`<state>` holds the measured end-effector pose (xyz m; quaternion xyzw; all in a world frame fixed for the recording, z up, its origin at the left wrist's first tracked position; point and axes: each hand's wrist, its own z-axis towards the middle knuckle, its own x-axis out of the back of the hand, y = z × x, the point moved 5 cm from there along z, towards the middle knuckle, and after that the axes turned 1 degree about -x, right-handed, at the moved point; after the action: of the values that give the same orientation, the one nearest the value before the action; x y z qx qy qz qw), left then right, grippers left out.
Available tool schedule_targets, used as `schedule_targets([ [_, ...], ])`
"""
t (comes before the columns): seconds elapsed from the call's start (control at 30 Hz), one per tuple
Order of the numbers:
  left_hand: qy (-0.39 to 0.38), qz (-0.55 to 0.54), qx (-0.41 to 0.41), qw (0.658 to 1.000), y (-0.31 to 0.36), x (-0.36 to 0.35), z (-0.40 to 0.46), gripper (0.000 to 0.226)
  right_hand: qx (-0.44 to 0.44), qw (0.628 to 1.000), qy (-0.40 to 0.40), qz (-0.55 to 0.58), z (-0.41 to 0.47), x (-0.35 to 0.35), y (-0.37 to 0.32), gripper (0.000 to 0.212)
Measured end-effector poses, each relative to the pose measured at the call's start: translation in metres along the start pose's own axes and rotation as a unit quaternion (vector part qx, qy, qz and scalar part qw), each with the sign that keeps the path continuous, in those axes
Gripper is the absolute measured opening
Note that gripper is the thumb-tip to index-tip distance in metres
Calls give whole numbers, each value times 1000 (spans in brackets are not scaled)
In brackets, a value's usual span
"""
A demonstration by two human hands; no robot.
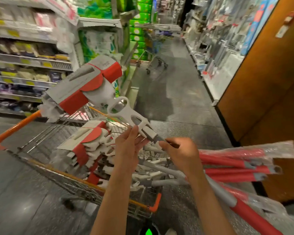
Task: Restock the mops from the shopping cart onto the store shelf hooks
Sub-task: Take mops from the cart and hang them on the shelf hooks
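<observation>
Mop head, grey and red, raised above the shopping cart, tilted up-left. Left hand cradles its white neck, fingers loosely curled under, thumb up against it. Right hand pinches the dark stub end of the neck. More mops lie in the cart basket; red handles jut over its right rim. Open aisle floor ahead; orange panel near right.
</observation>
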<state>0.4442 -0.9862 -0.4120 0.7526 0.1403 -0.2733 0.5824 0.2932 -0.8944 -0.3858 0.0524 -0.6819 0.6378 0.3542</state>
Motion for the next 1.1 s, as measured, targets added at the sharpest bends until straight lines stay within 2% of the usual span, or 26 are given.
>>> schedule_targets([
  [0.07,-23,1,8,1000,-3,-10,-9,24,13,999,23,23,-12,14,3,58],
  [0.17,-48,8,23,999,-12,-26,-26,30,3,998,55,33,-32,36,12,25],
  [0.23,-54,6,24,998,-20,-35,-36,31,-6,997,71,44,-45,50,15,27],
  [0.3,-61,2,24,998,-27,-47,-49,36,-22,995,80,60,-58,64,22,12],
  [0.37,-84,15,19,996,-35,-59,-61,40,-35,993,92,69,-73,78,28,14],
  [0.47,-115,44,15,992,-44,-80,-83,26,-47,987,119,95,-99,98,39,15],
  [0.6,-188,94,6,978,-59,-113,-122,31,-48,976,170,127,-151,126,59,14],
  [0.7,-229,109,13,967,-75,-141,-163,30,-71,962,225,136,-198,151,81,21],
  [0.77,-243,102,32,964,-91,-158,-195,28,-73,954,249,151,-231,167,92,17],
  [0.9,-274,58,94,955,-123,-186,-267,29,-97,924,306,206,-303,194,113,26],
  [1.1,-318,85,120,937,-172,-211,-373,30,-130,890,366,240,-414,226,149,24],
])
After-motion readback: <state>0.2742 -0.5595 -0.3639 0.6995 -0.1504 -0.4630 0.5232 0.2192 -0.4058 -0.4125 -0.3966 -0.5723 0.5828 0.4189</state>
